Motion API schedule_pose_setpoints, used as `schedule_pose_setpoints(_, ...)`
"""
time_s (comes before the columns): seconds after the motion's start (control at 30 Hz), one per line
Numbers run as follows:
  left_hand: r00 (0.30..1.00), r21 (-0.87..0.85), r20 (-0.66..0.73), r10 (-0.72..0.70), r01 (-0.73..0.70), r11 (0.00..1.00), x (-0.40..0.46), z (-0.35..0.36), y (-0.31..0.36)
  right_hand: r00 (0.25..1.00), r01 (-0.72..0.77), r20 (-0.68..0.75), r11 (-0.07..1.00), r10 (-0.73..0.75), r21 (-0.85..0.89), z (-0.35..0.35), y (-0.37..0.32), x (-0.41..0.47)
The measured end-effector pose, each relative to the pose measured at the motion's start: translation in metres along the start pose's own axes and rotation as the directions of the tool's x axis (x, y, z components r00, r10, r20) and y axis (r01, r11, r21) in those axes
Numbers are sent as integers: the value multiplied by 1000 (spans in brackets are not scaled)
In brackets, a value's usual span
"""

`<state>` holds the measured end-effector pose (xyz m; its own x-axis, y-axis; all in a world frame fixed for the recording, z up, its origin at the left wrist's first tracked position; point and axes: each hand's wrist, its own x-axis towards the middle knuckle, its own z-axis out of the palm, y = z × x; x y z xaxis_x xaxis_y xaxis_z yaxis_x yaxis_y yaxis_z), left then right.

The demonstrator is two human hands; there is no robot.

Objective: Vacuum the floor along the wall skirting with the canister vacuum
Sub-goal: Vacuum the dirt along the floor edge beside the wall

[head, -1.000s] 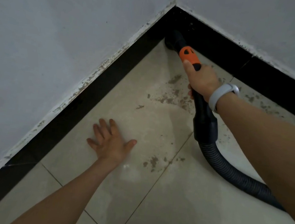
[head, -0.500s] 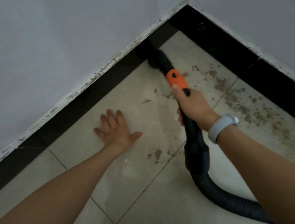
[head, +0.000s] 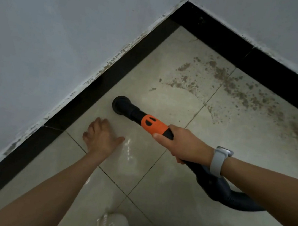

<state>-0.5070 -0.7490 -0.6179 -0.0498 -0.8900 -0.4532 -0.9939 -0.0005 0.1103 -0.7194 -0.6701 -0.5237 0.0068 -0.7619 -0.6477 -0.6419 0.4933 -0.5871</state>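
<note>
One rigid nozzle [head: 121, 105] sits by the skirting [head: 99, 81], at ten o'clock from your right hand [head: 183, 144] gripping its light, stiff handle [head: 154, 126]; left hand [head: 101, 137] rests loose-fingered on tile.

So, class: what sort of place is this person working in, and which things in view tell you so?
Most likely an indoor room corner, bare of furniture in view. Two pale painted walls meet above black skirting, the floor is glossy pale tile, and brown dirt lies along the far wall.
</note>
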Motion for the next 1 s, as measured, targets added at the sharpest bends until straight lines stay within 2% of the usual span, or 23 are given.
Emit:
schedule_pose_setpoints(0.27, 976, 19, 179, 121, -127, 992, -2, -3, 21, 979, -82, -184, 994, 93, 66, -45, 35, 1)
schedule_pose_setpoints(0.43, 943, 57, 278, 184, -207, 977, -5, 2, 44, 940, -138, -311, 990, 139, 25, -76, 56, 2)
schedule_pose_setpoints(0.57, 947, 76, 280, 160, -188, 979, 1, 3, 58, 910, -174, -367, 981, 193, 84, -100, 72, 8)
schedule_pose_setpoints(0.77, 966, 61, 188, 175, -190, 980, 14, 2, 83, 858, -178, -429, 948, 281, 265, -128, 89, 24)
schedule_pose_setpoints(1.0, 957, 75, 215, 193, -213, 974, 28, 2, 112, 802, -206, -477, 917, 359, 343, -155, 95, 42)
